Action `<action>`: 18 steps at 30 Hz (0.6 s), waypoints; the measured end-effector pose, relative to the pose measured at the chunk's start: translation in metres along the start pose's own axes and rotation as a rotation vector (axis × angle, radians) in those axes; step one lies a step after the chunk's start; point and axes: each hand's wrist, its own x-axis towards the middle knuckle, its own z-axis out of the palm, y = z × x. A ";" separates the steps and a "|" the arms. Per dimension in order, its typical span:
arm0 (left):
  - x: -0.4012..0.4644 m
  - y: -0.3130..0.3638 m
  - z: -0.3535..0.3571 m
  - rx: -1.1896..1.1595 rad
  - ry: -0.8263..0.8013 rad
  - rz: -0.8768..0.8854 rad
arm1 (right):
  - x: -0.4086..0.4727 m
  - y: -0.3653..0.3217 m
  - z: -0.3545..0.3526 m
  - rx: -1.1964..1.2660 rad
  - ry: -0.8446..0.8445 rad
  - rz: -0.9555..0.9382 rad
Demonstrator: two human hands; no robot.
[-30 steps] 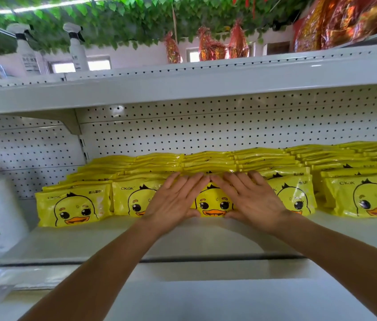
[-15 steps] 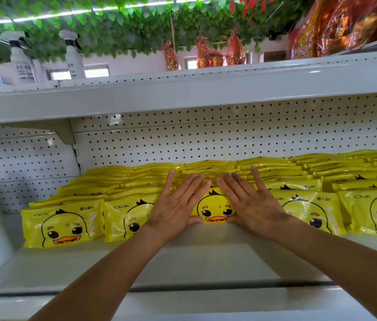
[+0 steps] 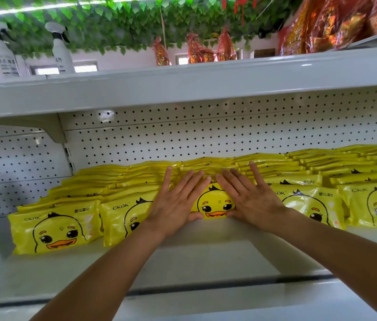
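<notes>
Head view: our left hand [image 3: 175, 206] and right hand [image 3: 253, 201] lie flat, fingers straight, side by side on the middle duck pack [image 3: 215, 206]. It stands at the front of its row on the shelf [image 3: 206, 256], between neighbouring packs [image 3: 122, 216]. We judge it soft, light and glossy, likely slippery. We would take it by its side edges, since the flat face offers little to hold.

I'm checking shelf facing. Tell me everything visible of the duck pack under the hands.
The pack is a glossy yellow plastic pouch with a duck face: black eyes, orange beak, black tuft. It stands at the front of its row on the shelf, leaning back. The left hand and right hand lie flat on it, fingers straight, hiding both ends.
</notes>
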 end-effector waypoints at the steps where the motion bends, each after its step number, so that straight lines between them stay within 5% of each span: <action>1: 0.000 0.000 0.000 -0.024 -0.004 -0.001 | 0.000 0.001 -0.002 0.022 0.017 -0.012; 7: -0.004 -0.001 -0.008 -0.140 -0.049 -0.038 | -0.015 0.007 -0.025 0.220 0.119 0.005; 18: 0.026 0.054 -0.044 -0.374 0.128 -0.099 | -0.092 0.074 -0.042 0.388 -0.020 0.174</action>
